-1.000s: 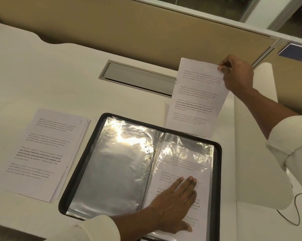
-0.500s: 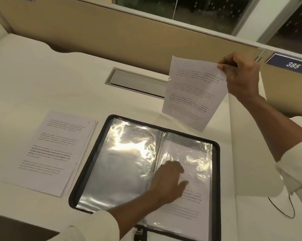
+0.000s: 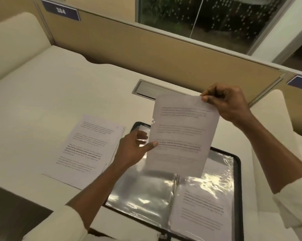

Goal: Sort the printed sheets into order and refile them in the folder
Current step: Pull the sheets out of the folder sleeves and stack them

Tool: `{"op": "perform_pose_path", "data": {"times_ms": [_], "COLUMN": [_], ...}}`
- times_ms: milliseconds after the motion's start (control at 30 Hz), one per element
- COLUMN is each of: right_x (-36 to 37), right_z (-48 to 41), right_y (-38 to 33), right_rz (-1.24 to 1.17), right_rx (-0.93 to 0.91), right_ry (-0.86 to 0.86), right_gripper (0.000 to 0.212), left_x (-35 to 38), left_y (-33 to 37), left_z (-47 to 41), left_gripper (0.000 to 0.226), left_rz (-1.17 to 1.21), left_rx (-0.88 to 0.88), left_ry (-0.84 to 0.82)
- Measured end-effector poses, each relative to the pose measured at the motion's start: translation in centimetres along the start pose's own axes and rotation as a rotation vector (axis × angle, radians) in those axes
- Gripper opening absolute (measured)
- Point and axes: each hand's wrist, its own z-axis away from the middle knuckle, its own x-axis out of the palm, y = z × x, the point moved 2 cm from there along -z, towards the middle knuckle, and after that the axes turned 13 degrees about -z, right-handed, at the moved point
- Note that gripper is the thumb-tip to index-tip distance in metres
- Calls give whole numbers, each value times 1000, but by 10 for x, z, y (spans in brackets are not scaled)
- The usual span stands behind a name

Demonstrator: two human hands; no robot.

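I hold one printed sheet [image 3: 181, 134] up in the air above the open folder [image 3: 237, 180]. My right hand [image 3: 224, 103] pinches its top right corner. My left hand [image 3: 134, 150] grips its left edge, thumb on the front. The folder has a black rim and shiny clear sleeves; its right sleeve [image 3: 204, 209] holds a printed page, the left sleeve [image 3: 141, 193] looks empty. A stack of printed sheets [image 3: 87, 148] lies flat on the desk to the folder's left.
The cream desk [image 3: 42, 105] has a metal cable flap [image 3: 146, 89] set in it behind the folder. A tan partition [image 3: 146, 54] runs along the back. Cream side panels stand at the left [image 3: 16, 40] and right [image 3: 271, 108]. The desk's front edge is near my left sleeve.
My left hand lifted off the folder's right sleeve and took hold of the sheet's left edge. The sheet moved toward me, now held by both hands. My head view shifted right and up.
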Motion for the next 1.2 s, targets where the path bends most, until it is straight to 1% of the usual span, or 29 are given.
{"op": "perform_pose_path", "data": {"times_ms": [67, 133, 200, 333, 400, 500, 633, 733, 900, 1067, 1200], "right_x": [28, 56, 84, 142, 174, 227, 296, 337, 384, 412, 425], "right_z": [-4, -6, -7, -5, 1, 15, 38, 53, 74, 93, 102], "right_y": [1, 0, 1, 12, 17, 20, 19, 14, 13, 23, 34], "right_rz": [-122, -222, -313, -483, -584, -703, -728, -706, -595, -386, -168], "right_rx": [70, 115, 157, 294, 389, 550, 650, 724, 852, 858, 827], "right_ry": [-11, -5, 31, 178, 232, 206, 110, 86, 101, 119, 148], "right_gripper": [10, 7, 7, 28, 34, 29, 25, 20, 19, 23, 32], "left_x": [-18, -32, -48, -86, -106, -134, -162, -177, -190, -189, -182], "left_y": [-15, -31, -48, -80, -96, -123, -161, -192, -228, -244, -250], "left_z": [5, 11, 14, 15, 14, 7, -5, -15, -28, -36, -38], "left_gripper": [44, 29, 25, 17, 16, 15, 11, 9, 11, 14, 20], "left_rz": [96, 197, 276, 381, 397, 416, 385, 318, 68, -105, -218], "left_rx": [-24, -41, -72, -132, -146, -172, -228, -284, -310, -351, -386], "left_ry": [-49, -48, -7, 55, 73, 89, 125, 142, 180, 217, 230]}}
